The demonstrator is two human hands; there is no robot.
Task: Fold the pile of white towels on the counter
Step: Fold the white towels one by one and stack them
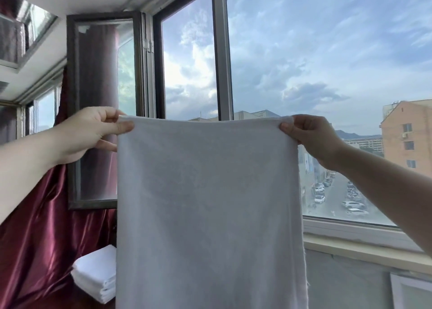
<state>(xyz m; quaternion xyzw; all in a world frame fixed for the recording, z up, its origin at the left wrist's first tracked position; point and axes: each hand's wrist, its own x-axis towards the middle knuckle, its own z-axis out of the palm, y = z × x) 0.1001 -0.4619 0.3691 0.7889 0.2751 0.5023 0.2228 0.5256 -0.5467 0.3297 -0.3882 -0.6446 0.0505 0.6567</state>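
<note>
I see the big window (304, 74) filling the far side of the view, with cloudy sky, buildings and parked cars beyond the glass, and one pane swung open at the far left. In front of it hangs the white towel (208, 203), spread flat and upright in the middle of the view, its top edge stretched level and its lower end running out of the bottom of the picture. A dark red satin curtain (42, 215) drapes down the left side. At the lower left, partly hidden behind the hanging cloth, sits a stack of folded white towels (95, 276). My left hand (86, 133) pinches the top left corner between thumb and fingers, and my right hand (313, 138) pinches the top right corner the same way; the two are held well apart, keeping the edge taut.
</note>
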